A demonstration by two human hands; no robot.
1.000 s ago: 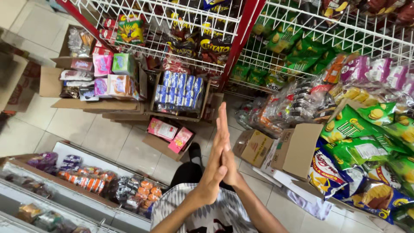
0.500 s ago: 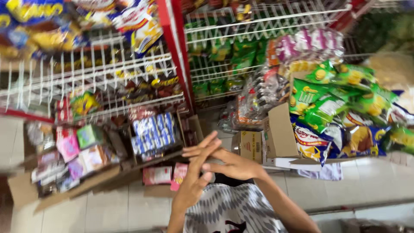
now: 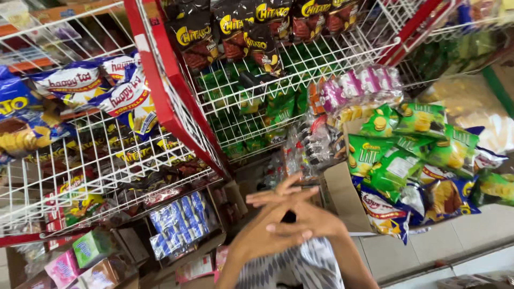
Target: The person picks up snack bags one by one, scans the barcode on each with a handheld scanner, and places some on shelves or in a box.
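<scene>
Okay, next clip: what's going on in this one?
A person stands in a snack aisle, looking down at their own hands. The left hand and right hand are pressed together with fingers interlaced, holding nothing. In front stand white wire racks with red frames, stocked with dark chip bags up top. To the right, an open cardboard box is heaped with green snack bags. Lower left, a pack of blue packets sits under the rack.

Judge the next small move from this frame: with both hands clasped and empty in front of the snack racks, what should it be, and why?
Probably unclasp. The left hand and right hand are interlaced and hold nothing; the open cardboard box of green snack bags lies just to their right, so the right hand would likely reach there.
</scene>
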